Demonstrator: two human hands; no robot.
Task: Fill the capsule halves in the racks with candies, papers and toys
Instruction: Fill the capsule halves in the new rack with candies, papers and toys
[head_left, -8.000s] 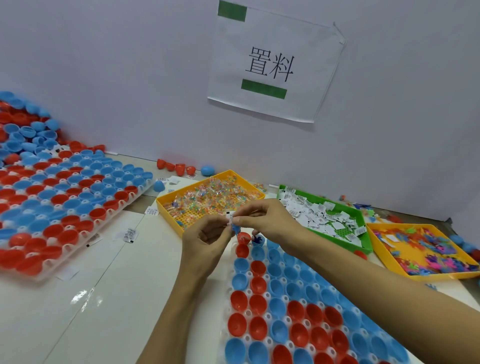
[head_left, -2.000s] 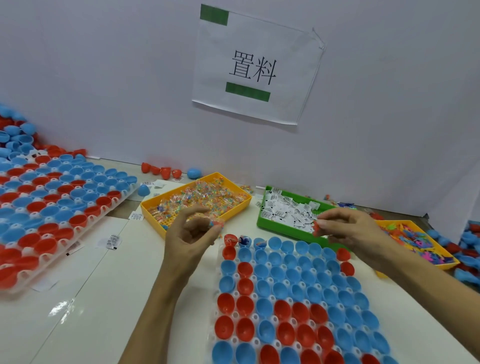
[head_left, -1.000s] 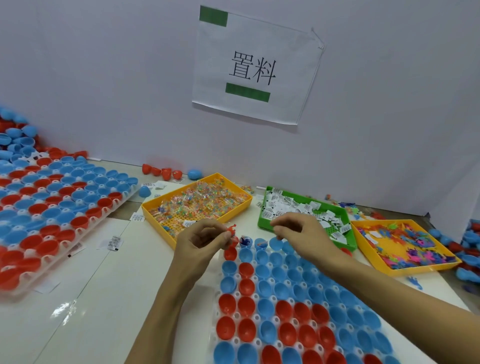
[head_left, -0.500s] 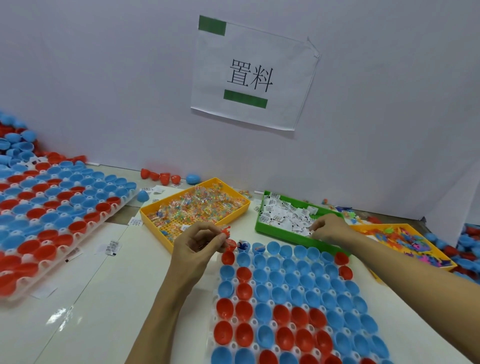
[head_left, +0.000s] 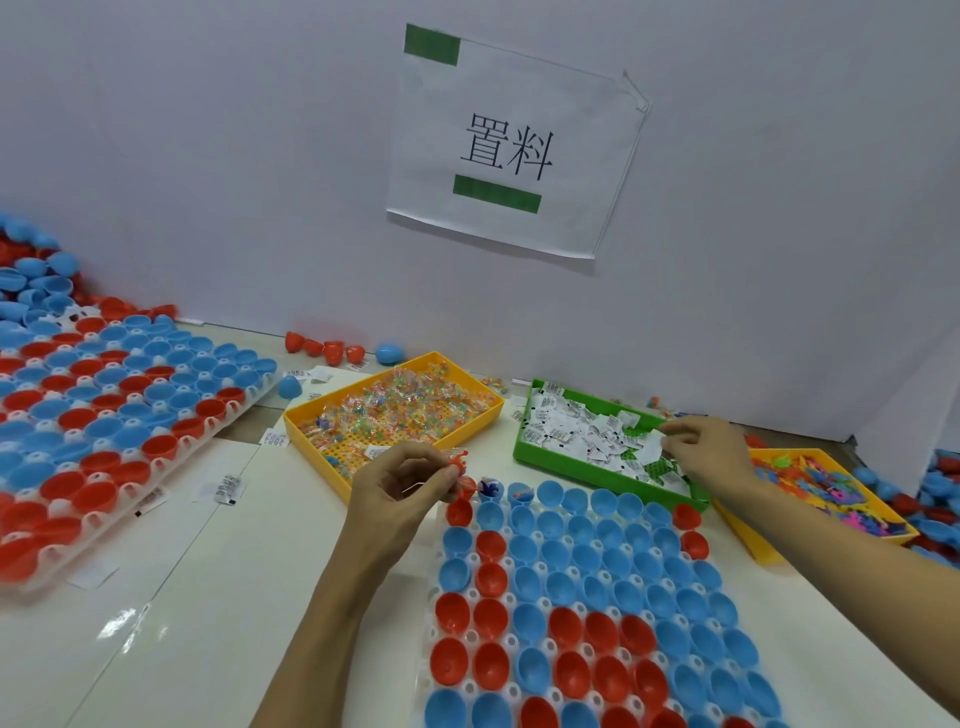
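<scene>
A white rack (head_left: 470, 590) of red and blue capsule halves lies in front of me. My left hand (head_left: 402, 483) hovers at its far left corner, pinching a small red toy (head_left: 458, 458) just above the corner red half (head_left: 466, 488). My right hand (head_left: 701, 457) is over the green tray (head_left: 524, 434) of white folded papers and pinches one paper (head_left: 652, 447). The yellow tray (head_left: 311, 421) of wrapped candies stands behind my left hand. Another yellow tray (head_left: 769, 553) with colourful toys sits at the right.
A second rack (head_left: 208, 434) of capsule halves lies at the left, with loose halves piled behind it. Several loose red halves and a blue one (head_left: 389, 353) lie by the white wall. Stray papers (head_left: 226, 488) are scattered on the table.
My right hand went from the rack's far edge to the green tray and took hold of a paper. My left hand stayed at the rack's corner with the red toy.
</scene>
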